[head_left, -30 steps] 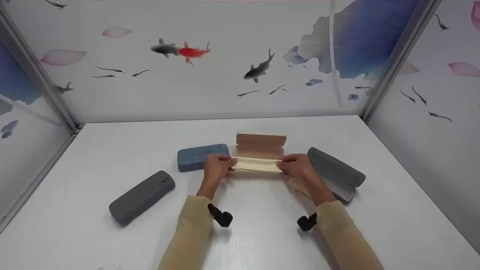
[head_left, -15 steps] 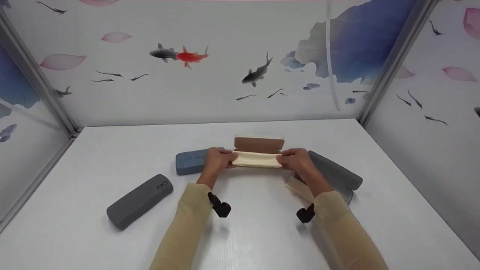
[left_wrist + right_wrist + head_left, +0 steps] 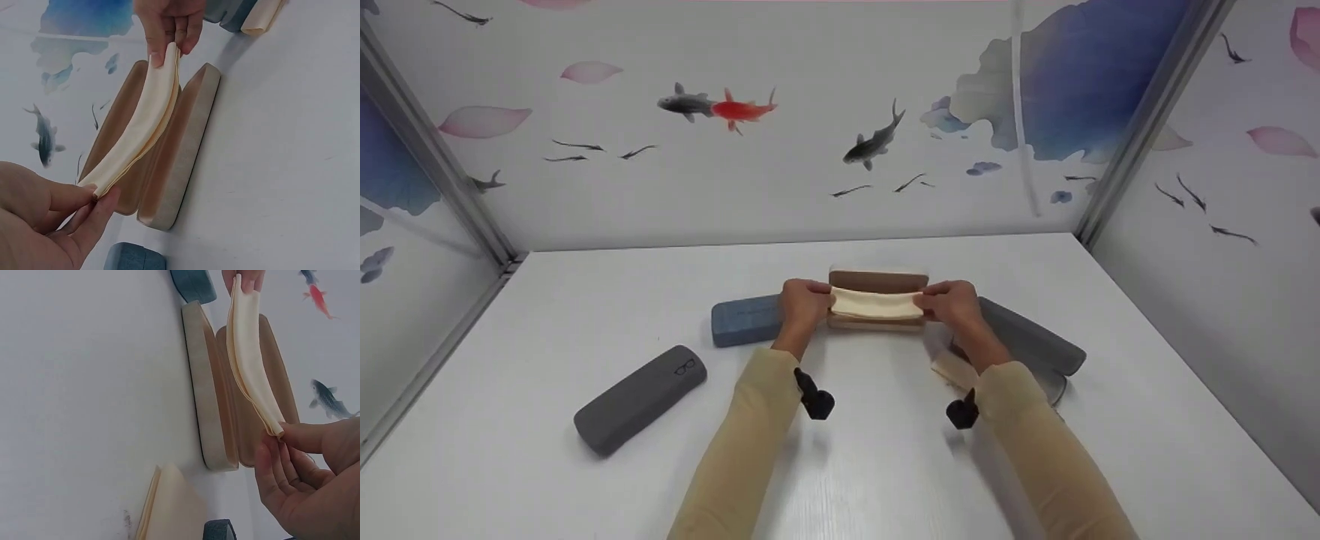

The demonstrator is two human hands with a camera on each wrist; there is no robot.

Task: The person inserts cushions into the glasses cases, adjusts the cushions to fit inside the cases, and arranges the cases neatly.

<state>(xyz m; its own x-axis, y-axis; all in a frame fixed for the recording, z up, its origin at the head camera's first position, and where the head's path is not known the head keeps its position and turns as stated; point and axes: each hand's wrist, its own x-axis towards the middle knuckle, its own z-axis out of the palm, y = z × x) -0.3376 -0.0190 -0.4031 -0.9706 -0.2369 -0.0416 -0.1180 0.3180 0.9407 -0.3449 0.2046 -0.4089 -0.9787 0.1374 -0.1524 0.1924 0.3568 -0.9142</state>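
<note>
Between both hands stretches a folded cream cloth point(image 3: 877, 304), a narrow strip that sags slightly in the middle. My left hand point(image 3: 806, 304) pinches its left end between thumb and fingers, and my right hand point(image 3: 952, 304) pinches the right end the same way. Directly beneath the cloth stands an open glasses case point(image 3: 197, 124), pale outside and brown inside, with its lid raised at the back. In both wrist views the cloth hangs above this case, apart from its lining.
A blue glasses case point(image 3: 744, 322) lies left of the open one. A closed grey case point(image 3: 641, 401) sits at the front left. On the right, an open grey case point(image 3: 1031, 337) lies beside another folded cream cloth point(image 3: 956, 371).
Both hands have carried the cloth away from the body, from in front of the pale case to over it. The cases stay in place.
</note>
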